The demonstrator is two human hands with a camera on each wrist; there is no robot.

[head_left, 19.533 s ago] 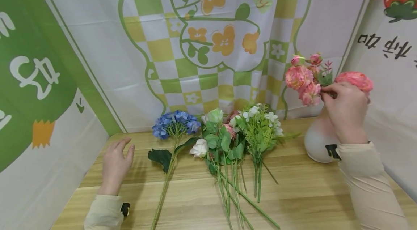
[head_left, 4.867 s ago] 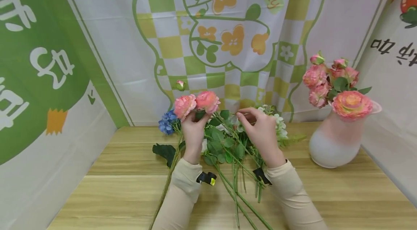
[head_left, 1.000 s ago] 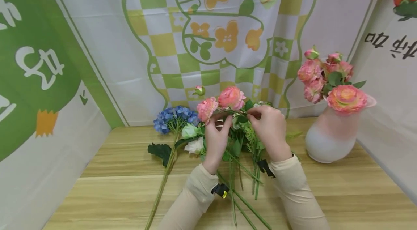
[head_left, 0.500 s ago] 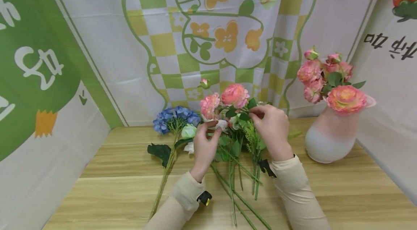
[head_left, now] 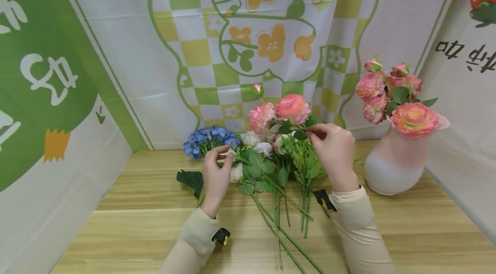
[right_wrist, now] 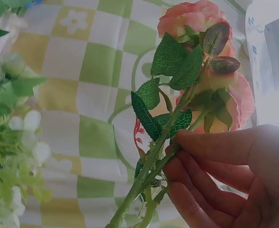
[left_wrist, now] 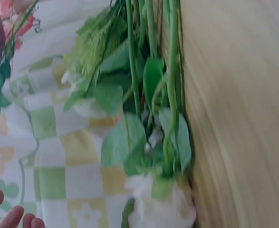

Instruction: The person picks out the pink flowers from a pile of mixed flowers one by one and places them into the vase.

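Observation:
My right hand (head_left: 334, 153) pinches the green stem (right_wrist: 170, 152) of an artificial pink peony spray (head_left: 293, 109) between thumb and fingers, just under its leaves. Two full blooms and a bud rise above the lying flowers. To the left, my left hand (head_left: 218, 177) has its fingers loosely bent, over the table by a pale green rose and in front of the blue hydrangea (head_left: 211, 137). Its fingertips (left_wrist: 11, 216) show nothing between them in the left wrist view. A white rose (left_wrist: 160, 204) lies below that hand.
On the right stands a pink-and-white vase (head_left: 395, 168) holding pink peonies (head_left: 414, 119). White roses (head_left: 263, 148), green leafy sprays (head_left: 304, 160) and several bare stems (head_left: 277, 226) lie mid-table (head_left: 128, 226). A patterned cloth (head_left: 201, 50) hangs behind.
Earlier, my right hand was at the vase; several peonies now stand there. Most recently my left hand has moved left, away from the peony spray, while my right hand shifted slightly right with it.

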